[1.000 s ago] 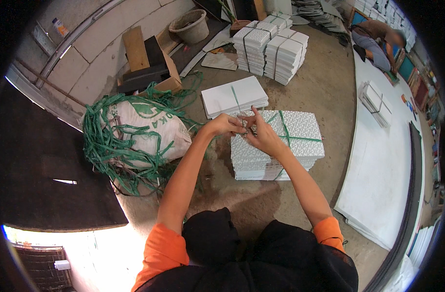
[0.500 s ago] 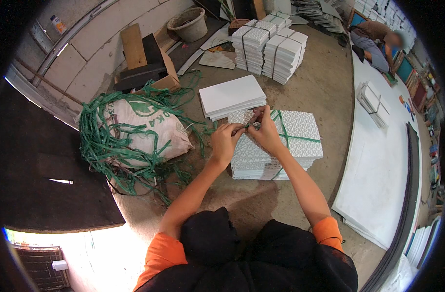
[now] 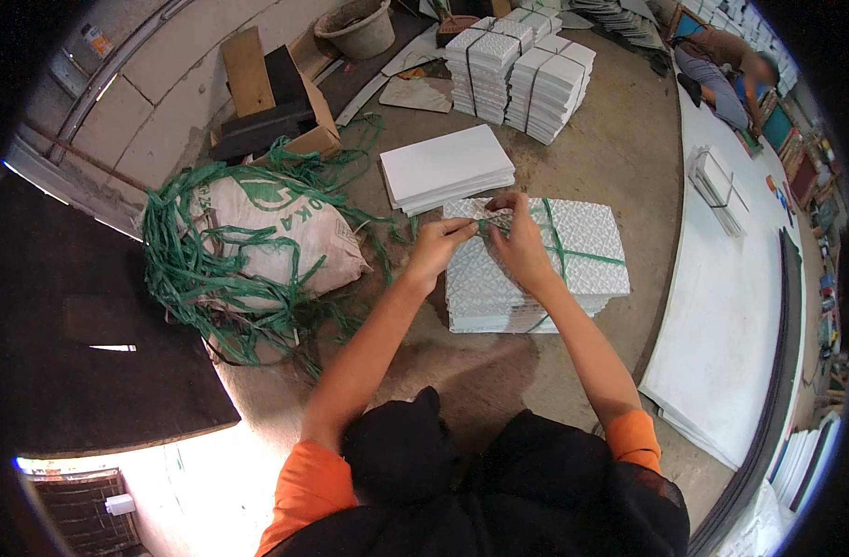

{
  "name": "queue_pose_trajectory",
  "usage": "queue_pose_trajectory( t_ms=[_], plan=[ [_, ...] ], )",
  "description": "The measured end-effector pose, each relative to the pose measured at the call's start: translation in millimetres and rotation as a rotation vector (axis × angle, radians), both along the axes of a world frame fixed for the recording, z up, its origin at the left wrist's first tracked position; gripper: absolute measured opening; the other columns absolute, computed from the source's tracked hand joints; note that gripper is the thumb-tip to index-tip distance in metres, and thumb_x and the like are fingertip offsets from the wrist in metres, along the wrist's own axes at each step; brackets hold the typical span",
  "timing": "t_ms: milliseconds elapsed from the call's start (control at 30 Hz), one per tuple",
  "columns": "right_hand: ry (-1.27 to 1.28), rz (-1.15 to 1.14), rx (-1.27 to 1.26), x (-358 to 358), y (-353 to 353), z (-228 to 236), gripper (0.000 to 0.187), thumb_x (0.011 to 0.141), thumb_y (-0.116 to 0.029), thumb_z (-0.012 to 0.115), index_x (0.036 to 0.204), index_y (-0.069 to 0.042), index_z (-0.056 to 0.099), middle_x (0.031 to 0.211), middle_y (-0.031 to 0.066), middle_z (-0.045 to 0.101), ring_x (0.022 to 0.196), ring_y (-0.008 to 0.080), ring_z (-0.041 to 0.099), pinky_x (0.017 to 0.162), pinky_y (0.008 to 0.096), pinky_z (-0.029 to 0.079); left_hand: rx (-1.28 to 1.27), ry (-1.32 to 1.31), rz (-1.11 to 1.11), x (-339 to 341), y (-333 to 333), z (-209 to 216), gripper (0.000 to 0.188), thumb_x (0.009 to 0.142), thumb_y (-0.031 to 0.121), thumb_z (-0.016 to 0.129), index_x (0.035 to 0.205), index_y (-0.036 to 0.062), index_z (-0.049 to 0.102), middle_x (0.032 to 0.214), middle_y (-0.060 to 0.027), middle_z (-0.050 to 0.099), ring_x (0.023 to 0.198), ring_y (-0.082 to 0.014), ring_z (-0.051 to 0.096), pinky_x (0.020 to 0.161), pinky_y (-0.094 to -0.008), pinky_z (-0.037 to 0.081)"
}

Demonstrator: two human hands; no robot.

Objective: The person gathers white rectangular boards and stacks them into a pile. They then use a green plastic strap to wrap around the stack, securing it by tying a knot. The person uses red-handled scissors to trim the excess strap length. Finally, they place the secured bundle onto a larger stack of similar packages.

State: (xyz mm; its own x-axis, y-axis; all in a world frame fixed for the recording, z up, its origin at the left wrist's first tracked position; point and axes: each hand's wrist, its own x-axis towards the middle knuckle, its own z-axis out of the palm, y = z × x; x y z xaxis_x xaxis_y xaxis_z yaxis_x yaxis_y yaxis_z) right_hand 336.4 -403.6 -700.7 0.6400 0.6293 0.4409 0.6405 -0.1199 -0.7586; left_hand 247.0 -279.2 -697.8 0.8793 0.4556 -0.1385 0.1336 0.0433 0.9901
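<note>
A stack of white, relief-patterned panels (image 3: 587, 227) lies on the floor in front of me, with green plastic twine (image 3: 587, 255) crossing its top. Over the stack's far left part, my left hand (image 3: 434, 251) pinches a short piece of the green twine between thumb and forefinger. My right hand (image 3: 525, 252) is close beside it, its bent fingers closed on the same twine from the right. Whether the twine is knotted there is hidden by the fingers. Just beyond my hands lies a lower pile of smooth white panels (image 3: 448, 165).
To the left is a pale sack (image 3: 304, 246) draped with loose green twine (image 3: 179, 241). Tied panel stacks (image 3: 545, 88) stand behind, near a bucket (image 3: 358, 32) and an open carton (image 3: 318, 121). At right, a person (image 3: 721, 70) bends beside a long white sheet (image 3: 703, 325).
Both hands have shifted slightly, still pinching the twine; the right hand's fingers are now more curled over it. The whole view has moved a little.
</note>
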Motion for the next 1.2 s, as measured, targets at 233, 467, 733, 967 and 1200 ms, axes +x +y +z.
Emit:
queue_pose_trajectory(
  t_ms=[233,467,733,967,1200],
  plan=[
    [-0.013,-0.025,0.051,-13.0,-6.4,8.5,0.038,0.073,0.000,0.060,0.104,0.000,0.037,0.092,0.0171,0.056,0.091,0.0312,0.056,0.076,0.0360,0.044,-0.079,-0.005,-0.018,3.8,7.5,-9.6,0.032,0.078,0.023,0.064,0.095,-0.0041,0.062,0.089,-0.0056,0.063,0.082,-0.0097,0.052,0.075,-0.0234,0.039],
    [-0.263,-0.064,-0.026,-8.1,-1.1,7.2,0.034,0.069,-0.001,0.060,0.099,0.003,0.042,0.087,0.0178,0.054,0.083,0.0349,0.052,0.073,0.0415,0.041,-0.001,-0.067,0.040,3.8,4.8,-11.5,0.026,0.076,0.021,0.066,0.085,-0.0031,0.065,0.076,-0.0041,0.063,0.071,-0.0081,0.053,0.066,-0.0225,0.040],
    [-0.036,0.005,-0.085,-7.4,6.9,3.2,0.028,0.075,-0.004,0.050,0.094,0.003,0.030,0.081,0.0237,0.046,0.078,0.0386,0.048,0.071,0.0419,0.039,0.321,-0.141,0.054,4.8,-1.9,-15.7,0.025,0.076,0.021,0.064,0.085,-0.0026,0.065,0.072,-0.0107,0.064,0.065,-0.0118,0.057,0.061,-0.0255,0.043],
    [0.083,0.009,-0.049,-4.0,-8.1,20.9,0.039,0.073,-0.001,0.057,0.102,0.001,0.031,0.088,0.0178,0.050,0.084,0.0310,0.054,0.073,0.0375,0.042,0.215,-0.086,0.065,6.0,-1.7,-13.6,0.025,0.078,0.022,0.063,0.086,-0.0022,0.065,0.073,-0.0093,0.064,0.066,-0.0125,0.057,0.063,-0.0265,0.043],
    [0.132,-0.058,-0.088,-6.4,-2.5,25.5,0.040,0.073,-0.003,0.062,0.102,-0.005,0.034,0.079,0.0095,0.056,0.075,0.0204,0.055,0.067,0.0318,0.042,0.169,-0.010,0.037,3.4,-2.2,-6.5,0.028,0.079,0.024,0.063,0.087,-0.0026,0.064,0.079,-0.0067,0.064,0.074,-0.0117,0.054,0.071,-0.0246,0.041]
  ],
)
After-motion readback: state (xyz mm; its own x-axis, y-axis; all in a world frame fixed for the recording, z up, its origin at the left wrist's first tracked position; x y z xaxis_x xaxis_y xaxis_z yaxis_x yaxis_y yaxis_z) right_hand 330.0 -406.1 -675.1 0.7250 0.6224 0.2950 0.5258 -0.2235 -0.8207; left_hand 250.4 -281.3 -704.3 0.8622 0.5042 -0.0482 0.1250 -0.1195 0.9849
